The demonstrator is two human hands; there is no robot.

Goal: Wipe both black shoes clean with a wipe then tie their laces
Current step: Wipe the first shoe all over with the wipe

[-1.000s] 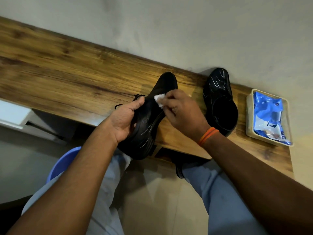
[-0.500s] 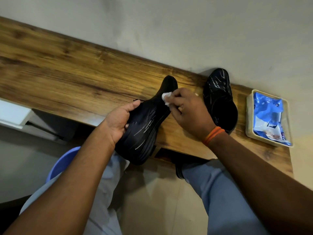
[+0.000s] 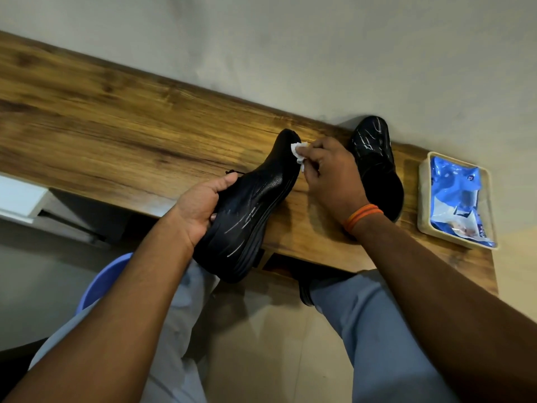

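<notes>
Two black shoes are showing: one [image 3: 247,210] is being gripped at its heel end by the left hand [image 3: 200,210], tilted over the desk [image 3: 116,135] edge, while the right hand [image 3: 331,175] is pinching a wipe [image 3: 299,151] against its toe. The other shoe [image 3: 374,164] is resting on the desk. The held shoe is looking light, stiff-soled and slick when damp, so mid-sole gripping seems best. The blue pack [image 3: 456,196] is bearing writing too small to read.

Two black shoes [image 3: 250,210] [image 3: 374,161], one wipe [image 3: 299,151], one wipe packet [image 3: 456,199], one tray [image 3: 424,181]
</notes>
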